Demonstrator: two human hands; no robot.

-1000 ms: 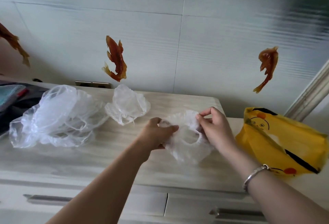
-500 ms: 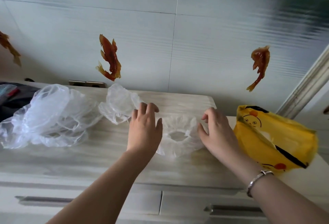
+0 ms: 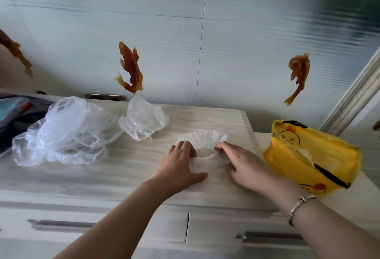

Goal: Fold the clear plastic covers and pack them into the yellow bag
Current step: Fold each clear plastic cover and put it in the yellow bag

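Clear plastic cover (image 3: pixel 202 138) lying on the pale wood-grain cabinet top (image 3: pixel 127 168), right of centre, near the yellow bag (image 3: pixel 308 162) but not touching it. Far rim of gathered edge visible; near part pulled into a band between both hands, partly hidden beneath them. Exact outline hard to trace: clear film against pale surface.

Left hand (image 3: pixel 178 166) resting on the cover's left side, fingers bent at the film, thumb stretched flat along the cabinet top. Pinching or merely pressing: cannot tell, fingertips hidden. Right hand (image 3: pixel 242 166) on the cover's right side, fingers curled at the film edge, tips likewise obscured; grip cannot be confirmed. Bracelet (image 3: pixel 299 207) on the right wrist.

Yellow bag lying at the right end, mouth open toward the hands, printed with a cartoon face; contents indistinct through the opening.

Large heap of clear covers (image 3: pixel 61 133) at left, individual pieces not separable by eye. Smaller crumpled clear cover (image 3: pixel 144 118) just right of the heap, touching it or only beside it: unclear. Dark item (image 3: pixel 14 114) at far left, cut off by the frame edge, unidentifiable. Fish decals (image 3: pixel 130 67) on the wall; leftmost one cut off. Drawer handles (image 3: pixel 59 224) below, lower front cropped.
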